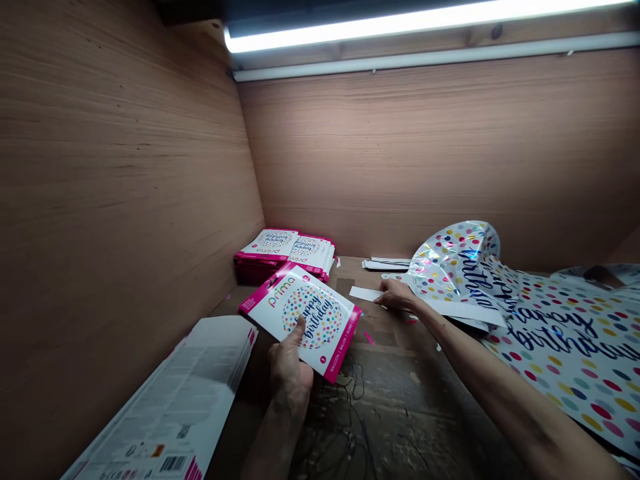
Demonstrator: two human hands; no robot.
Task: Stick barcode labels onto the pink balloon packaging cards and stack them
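My left hand [289, 370] grips a white and pink balloon packet [317, 313], thumb across its front, which reads "happy birthday" in a ring of dots. The packet is tilted above the worktop. Farther right, my right hand [395, 295] is closed on a narrow white paper strip [364, 293], with one end sticking out to the left of the fingers. More white strips [465, 312] lie to the right of that wrist, against dotted foil balloons [575, 333]. One balloon [450, 257] bulges up behind my right hand.
Finished-looking packets [273, 243] are stacked in the back left corner. Flat printed sleeves [195, 380] lie in a pile along the left wall. More white strips [387, 264] rest by the back panel. Dark tangled threads [355, 427] and pink scraps [369, 338] are on the worktop.
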